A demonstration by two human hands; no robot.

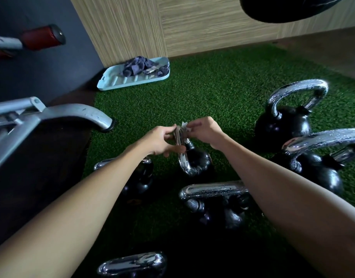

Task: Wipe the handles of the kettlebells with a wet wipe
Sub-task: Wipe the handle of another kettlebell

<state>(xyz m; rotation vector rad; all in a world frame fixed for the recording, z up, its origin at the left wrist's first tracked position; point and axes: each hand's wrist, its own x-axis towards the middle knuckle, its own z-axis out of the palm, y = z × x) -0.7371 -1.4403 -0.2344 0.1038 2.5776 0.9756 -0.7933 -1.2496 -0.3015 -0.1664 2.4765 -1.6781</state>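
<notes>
Green artificial turf (212, 83) covers the floor before a wooden panel wall, and six black iron kettlebells with chrome handles stand on it around my arms.

My left hand (162, 141) has its fingers curled round the chrome handle (181, 159) of the small black kettlebell (196, 159) in the middle of the turf. It seems tipped toward me, though I cannot say this for sure. My right hand (204, 133) pinches the white wet wipe (184, 125) against the top of the same handle, just beside my left fingers. Only a small corner of the wipe shows between the two hands.

So I judge the task is somewhere in the middle, with this handle being wiped now. The large kettlebell at the back right (283, 127), the kettlebell at the right edge (317, 173) and the kettlebell in front of me (218, 209) all carry water drops on their handles. If these drops come from the wipe or from something else, I cannot tell, so I do not count them as finished. The kettlebell under my left forearm (138, 179) and the kettlebell at the bottom edge (132, 263) are mostly hidden, and their state is not clear.

Far behind, a light blue plastic tray (112, 82) holds a crumpled dark blue cloth (137, 66), and a grey metal machine frame (68, 111) is at my left.
</notes>
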